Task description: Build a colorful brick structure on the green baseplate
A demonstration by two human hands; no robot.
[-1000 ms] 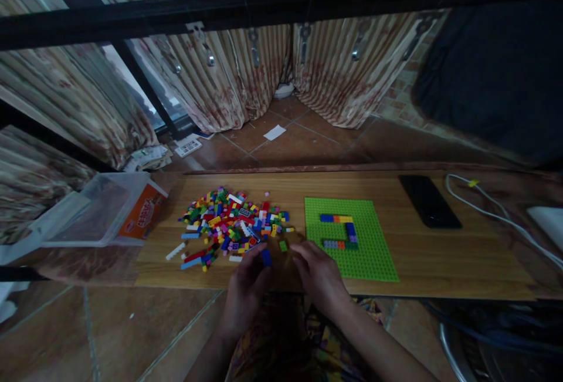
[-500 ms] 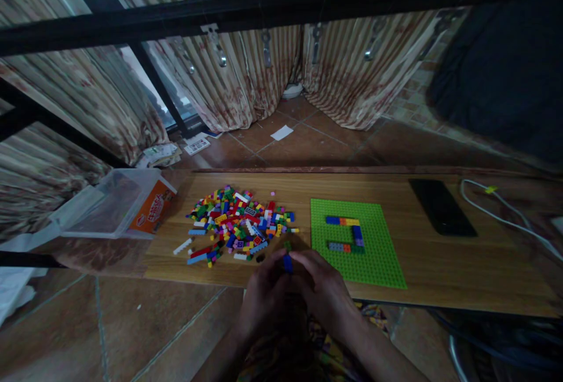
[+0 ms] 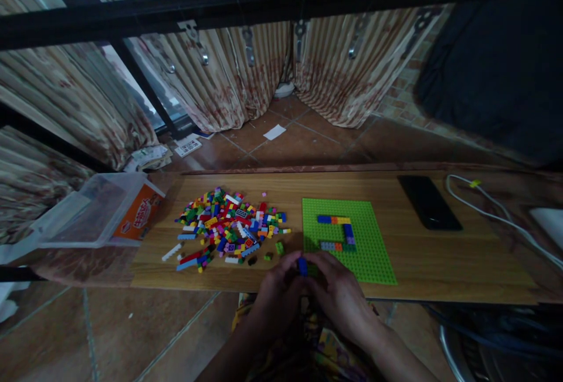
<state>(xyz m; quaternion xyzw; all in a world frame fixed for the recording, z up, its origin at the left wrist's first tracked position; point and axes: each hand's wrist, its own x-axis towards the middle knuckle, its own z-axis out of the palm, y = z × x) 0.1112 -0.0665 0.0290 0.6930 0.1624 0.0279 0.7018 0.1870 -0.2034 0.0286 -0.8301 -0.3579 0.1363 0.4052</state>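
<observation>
My left hand point(image 3: 277, 291) and my right hand point(image 3: 341, 288) meet at the near edge of the wooden board point(image 3: 440, 264), fingertips pinched together on a small blue brick point(image 3: 302, 266). Something green shows beside it under my right fingers. Just beyond them lies a green baseplate point(image 3: 369, 259) with a short hook-shaped row of blue, orange, yellow and purple bricks point(image 3: 341, 232). To the left of the baseplate spreads a pile of loose coloured bricks point(image 3: 229, 226), with a few strays point(image 3: 279, 247) near my left hand.
A clear plastic tub point(image 3: 97, 212) with an orange label lies on its side at the board's left end. A black phone point(image 3: 428, 201) and a white cable point(image 3: 497, 212) rest at the right. Curtains and tiled floor lie beyond; a black bar crosses overhead.
Both hands have come together and shifted right, toward the baseplate's near corner. The blue brick, first held by my left fingers alone, is now pinched between both hands.
</observation>
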